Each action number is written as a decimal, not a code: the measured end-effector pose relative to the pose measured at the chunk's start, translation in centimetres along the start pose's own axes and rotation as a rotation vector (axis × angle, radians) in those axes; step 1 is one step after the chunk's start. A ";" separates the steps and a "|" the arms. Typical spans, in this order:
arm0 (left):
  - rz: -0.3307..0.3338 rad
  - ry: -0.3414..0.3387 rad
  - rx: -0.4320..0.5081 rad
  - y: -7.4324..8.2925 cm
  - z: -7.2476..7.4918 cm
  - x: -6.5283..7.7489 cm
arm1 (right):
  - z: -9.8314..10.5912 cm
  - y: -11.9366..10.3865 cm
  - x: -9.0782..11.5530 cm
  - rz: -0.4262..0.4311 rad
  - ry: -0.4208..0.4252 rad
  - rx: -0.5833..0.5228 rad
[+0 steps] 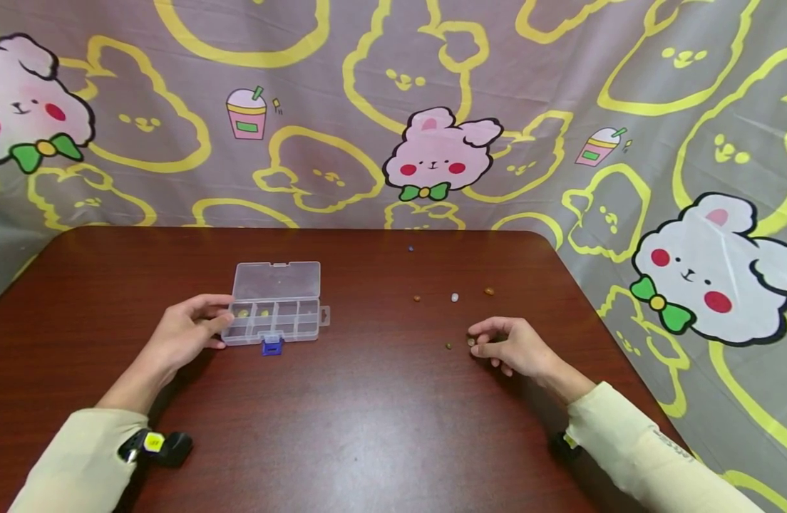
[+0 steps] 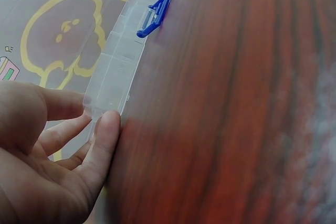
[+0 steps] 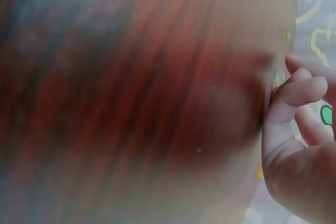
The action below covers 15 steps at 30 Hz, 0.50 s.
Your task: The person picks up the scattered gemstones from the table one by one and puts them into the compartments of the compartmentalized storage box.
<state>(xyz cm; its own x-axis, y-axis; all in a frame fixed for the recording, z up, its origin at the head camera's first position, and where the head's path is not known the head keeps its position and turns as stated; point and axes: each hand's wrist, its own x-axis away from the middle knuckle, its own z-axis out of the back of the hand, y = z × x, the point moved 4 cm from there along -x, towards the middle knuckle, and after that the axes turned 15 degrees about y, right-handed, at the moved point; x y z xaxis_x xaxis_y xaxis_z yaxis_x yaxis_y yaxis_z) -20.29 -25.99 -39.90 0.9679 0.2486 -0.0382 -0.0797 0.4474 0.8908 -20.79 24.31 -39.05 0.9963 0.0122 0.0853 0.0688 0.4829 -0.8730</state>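
Note:
A clear plastic compartment box (image 1: 284,330) with its lid raised stands on the table, a blue latch (image 1: 271,347) at its front. Yellowish small stones (image 1: 265,313) lie in two of its back compartments. My left hand (image 1: 187,331) holds the box's left end between thumb and fingers; the left wrist view shows the thumb on the near corner. Farther right, my right hand (image 1: 518,349) reaches down with index finger and thumb apart around a small pale stone (image 1: 471,342). Just left of it lies a small green stone (image 1: 448,345).
Behind the right hand lie a white stone (image 1: 454,297), an orange-brown stone (image 1: 416,298) and a larger brown one (image 1: 489,291). A tiny blue stone (image 1: 410,249) sits near the far edge of the brown table (image 1: 368,413). A patterned curtain (image 1: 342,92) hangs behind and at the right.

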 end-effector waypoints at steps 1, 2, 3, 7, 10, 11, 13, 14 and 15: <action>0.002 0.001 -0.001 0.0 0.0 0.0 | 0.0 0.0 0.0 0.004 -0.002 0.003; 0.004 0.002 -0.002 0.0 0.0 0.0 | 0.0 0.0 0.0 0.009 -0.004 0.008; 0.007 0.002 -0.001 0.0 -0.1 0.0 | 0.0 0.0 0.0 0.015 -0.006 0.013; 0.009 0.003 -0.006 0.0 -0.1 0.0 | -0.1 -0.1 0.0 0.041 -0.012 0.040; 0.002 0.002 -0.006 0.0 0.0 0.0 | -0.1 -0.1 -0.1 0.049 -0.011 0.053; -0.001 0.001 -0.005 0.0 0.0 0.0 | -0.1 -0.1 -0.1 0.050 -0.008 0.059; -0.006 0.001 -0.005 0.1 0.0 0.0 | -0.1 -0.1 -0.1 0.050 -0.001 0.071; -0.007 0.002 -0.006 0.1 0.0 0.1 | -0.1 -0.1 -0.1 0.051 0.002 0.078; -0.009 0.002 -0.007 0.1 0.0 0.1 | -0.1 -0.1 -0.1 0.052 0.006 0.085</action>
<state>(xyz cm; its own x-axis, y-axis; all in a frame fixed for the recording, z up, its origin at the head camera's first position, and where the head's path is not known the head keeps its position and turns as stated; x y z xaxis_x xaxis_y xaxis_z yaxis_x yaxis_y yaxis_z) -20.23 -25.96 -39.81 0.9680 0.2466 -0.0469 -0.0732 0.4558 0.8871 -20.88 24.16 -39.08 0.9987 0.0338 0.0375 0.0125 0.5547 -0.8320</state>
